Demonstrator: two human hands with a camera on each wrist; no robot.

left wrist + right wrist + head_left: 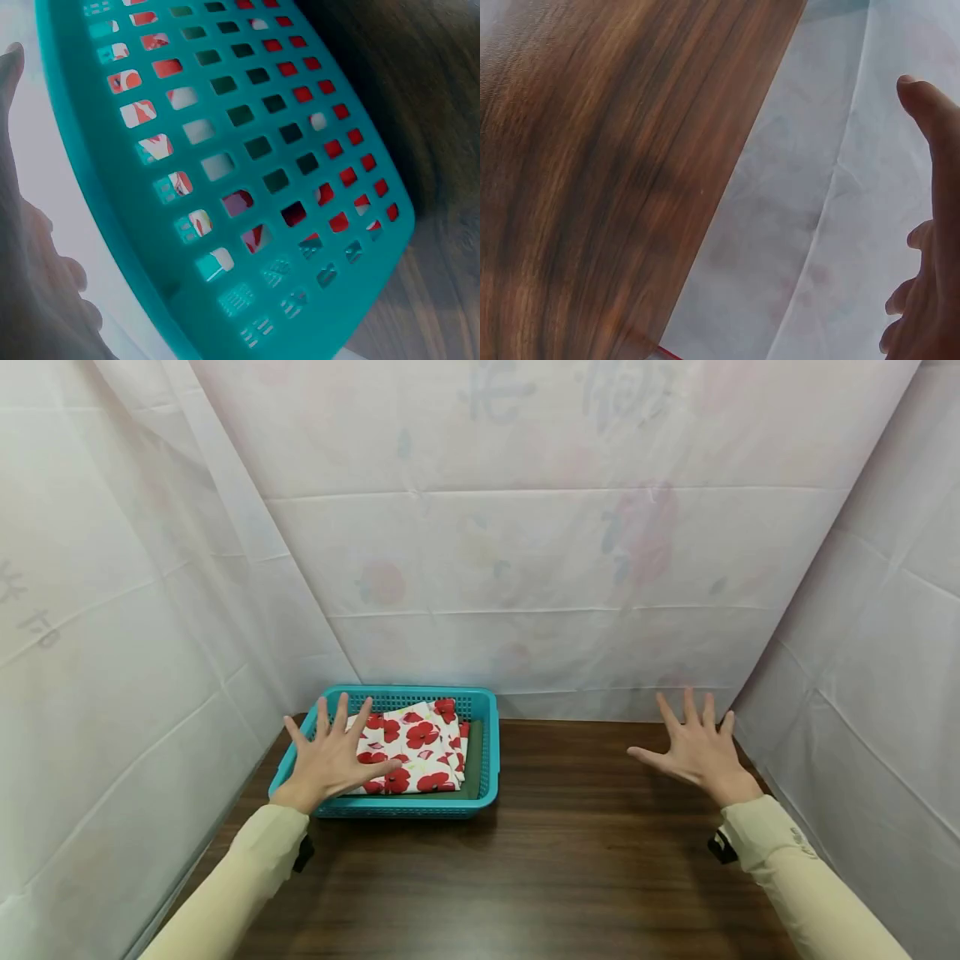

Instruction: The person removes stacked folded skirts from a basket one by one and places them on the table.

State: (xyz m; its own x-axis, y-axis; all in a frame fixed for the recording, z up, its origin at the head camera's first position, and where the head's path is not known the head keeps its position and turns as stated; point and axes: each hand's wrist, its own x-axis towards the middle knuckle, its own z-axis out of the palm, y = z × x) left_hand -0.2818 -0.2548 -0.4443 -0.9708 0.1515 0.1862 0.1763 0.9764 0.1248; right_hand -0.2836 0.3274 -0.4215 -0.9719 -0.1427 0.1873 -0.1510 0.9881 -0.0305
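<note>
My left hand is spread wide above the left side of a teal plastic basket, holding nothing. Inside the basket lies folded white cloth with red flowers, on top of a dark green piece. In the left wrist view the basket's perforated side fills most of the picture, with red, white and green showing through the holes. Over the right part of the table, my right hand is also spread with fingers apart and holds nothing. Its thumb points inward in the right wrist view.
A dark brown wooden table carries the basket at its back left. White printed sheets hang behind it, on the left and on the right. Dark bands sit at both wrists.
</note>
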